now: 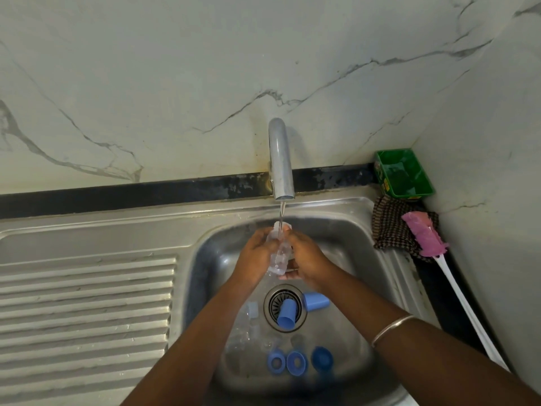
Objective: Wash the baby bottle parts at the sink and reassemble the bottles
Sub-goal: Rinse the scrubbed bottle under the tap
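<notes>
A clear baby bottle (279, 253) is held upright under the running tap (281, 159), water streaming into its mouth. My left hand (254, 256) grips its left side and my right hand (307, 259) grips its right side, over the steel sink basin (345, 247). On the basin floor lie two blue caps (287, 314) (316, 301) by the drain (285, 306), three blue screw rings (276, 361) (296, 362) (322, 358) near the front, and another clear bottle (244, 326) partly hidden by my left forearm.
A ribbed steel draining board (85, 303) lies to the left of the basin. At the right, a pink bottle brush with a white handle (424, 235) rests on a checked cloth (389, 230), and a green tub (404, 172) stands in the corner.
</notes>
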Demonstrator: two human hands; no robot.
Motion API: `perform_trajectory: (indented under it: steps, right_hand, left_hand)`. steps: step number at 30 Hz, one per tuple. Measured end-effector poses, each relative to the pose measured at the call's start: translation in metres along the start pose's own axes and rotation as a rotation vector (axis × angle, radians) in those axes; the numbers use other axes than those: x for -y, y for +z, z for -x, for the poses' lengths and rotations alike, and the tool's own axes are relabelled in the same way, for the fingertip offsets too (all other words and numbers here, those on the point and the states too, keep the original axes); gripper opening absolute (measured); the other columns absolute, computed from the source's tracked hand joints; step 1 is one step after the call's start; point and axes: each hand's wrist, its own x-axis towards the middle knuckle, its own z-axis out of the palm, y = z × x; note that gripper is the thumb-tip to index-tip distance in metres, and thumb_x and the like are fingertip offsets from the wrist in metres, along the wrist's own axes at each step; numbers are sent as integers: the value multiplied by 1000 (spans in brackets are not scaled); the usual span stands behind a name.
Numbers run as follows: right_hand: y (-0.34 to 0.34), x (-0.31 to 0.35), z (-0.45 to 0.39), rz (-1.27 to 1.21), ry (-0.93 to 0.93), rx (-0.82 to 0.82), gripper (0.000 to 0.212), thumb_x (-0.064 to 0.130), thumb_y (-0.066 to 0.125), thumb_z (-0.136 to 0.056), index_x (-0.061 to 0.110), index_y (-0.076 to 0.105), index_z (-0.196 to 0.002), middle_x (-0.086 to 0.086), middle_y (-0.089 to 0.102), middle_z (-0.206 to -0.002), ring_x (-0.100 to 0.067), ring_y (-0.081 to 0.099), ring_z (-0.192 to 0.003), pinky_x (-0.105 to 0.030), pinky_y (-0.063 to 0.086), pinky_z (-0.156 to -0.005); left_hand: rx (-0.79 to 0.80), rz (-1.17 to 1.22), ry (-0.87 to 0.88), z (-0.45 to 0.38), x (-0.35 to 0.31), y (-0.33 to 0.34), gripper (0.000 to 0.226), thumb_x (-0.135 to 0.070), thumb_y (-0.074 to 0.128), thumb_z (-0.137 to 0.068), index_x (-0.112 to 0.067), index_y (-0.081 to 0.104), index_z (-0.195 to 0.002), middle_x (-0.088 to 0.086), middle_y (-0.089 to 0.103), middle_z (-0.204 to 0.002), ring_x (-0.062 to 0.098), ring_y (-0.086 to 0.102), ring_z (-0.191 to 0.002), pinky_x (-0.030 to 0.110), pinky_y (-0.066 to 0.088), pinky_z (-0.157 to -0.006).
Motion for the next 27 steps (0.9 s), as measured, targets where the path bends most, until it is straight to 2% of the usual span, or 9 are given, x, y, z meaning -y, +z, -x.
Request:
perform_trajectory:
  steps: [5, 7, 10, 13, 15, 18, 22, 24, 27]
  right_hand:
    - [7, 0, -6, -278, 216, 30, 55, 57, 44, -98, 10, 67, -116, -14, 75, -95, -27, 73, -75, -36, 58, -60]
    - [6, -4, -9, -375, 231, 42, 56, 58, 47, -97, 10, 68, -116, -15, 75, -101, -28, 73, -84, -40, 59, -69]
    - [-1, -10, -11, -482, 260, 14, 51, 51, 47, -100, 10, 61, -128, -20, 67, -124, -34, 66, -111, -47, 56, -87]
    - [-8, -12, -13, -539, 244, -24, 48, 47, 49, -101, 9, 60, -128, -18, 71, -112, -32, 68, -100, -44, 56, -76]
    - [-12, -14, -14, -352, 135, -58, 41, 48, 54, -99, 14, 64, -119, -12, 73, -99, -29, 70, -91, -41, 58, -67]
    - [-11, -18, -13, 59, -141, -121, 23, 37, 66, -94, 21, 60, -110, -10, 70, -108, -28, 71, -95, -45, 62, -72]
    - [-11, -24, -11, 599, -492, -118, 34, 25, 81, -81, 19, 56, -103, 1, 69, -95, -16, 66, -88, -37, 56, -78]
    - [-9, -25, -8, 699, -608, -100, 35, 27, 82, -80, 22, 57, -103, 6, 69, -93, -11, 66, -85, -34, 55, -76]
    - [-5, -21, -3, 725, -672, -185, 33, 38, 77, -83, 31, 60, -110, 12, 70, -98, -8, 65, -89, -29, 54, -78]
  left_hand:
    - [-69, -198, 152, 11, 3, 4, 22, -33, 56, -99, -54, 62, -95, -27, 70, -91, -6, 67, -85, 8, 49, -65]
    - [-69, -336, 220, 9, 4, 7, 15, -34, 58, -95, -46, 63, -103, -17, 71, -96, 2, 68, -89, 18, 53, -72]
    - [0, -631, 284, 5, -1, 11, 28, -28, 61, -93, -21, 62, -120, -2, 69, -110, 14, 65, -98, 34, 53, -86]
    - [64, -712, 302, 5, -5, 12, 30, -22, 60, -91, -21, 61, -121, -7, 67, -103, 11, 66, -92, 21, 52, -78]
    - [39, -676, 266, 5, -2, 9, 27, -23, 63, -88, -29, 61, -115, -20, 62, -89, -2, 63, -80, 7, 44, -66]
    - [-17, -694, 214, 5, 4, 0, 24, -26, 69, -83, -34, 61, -104, -21, 58, -78, -6, 56, -69, 5, 40, -58]
    - [-8, -628, 96, 8, 9, -8, 33, -10, 67, -82, -25, 66, -111, -8, 70, -97, 12, 67, -88, 33, 58, -79]
    - [-52, -607, 70, 11, 12, -11, 31, -8, 60, -86, -25, 65, -111, -8, 69, -95, 15, 68, -90, 33, 57, -77]
    - [-145, -553, 32, 19, 14, -15, 50, -7, 52, -88, -26, 51, -134, -8, 65, -99, 14, 67, -81, 24, 47, -56]
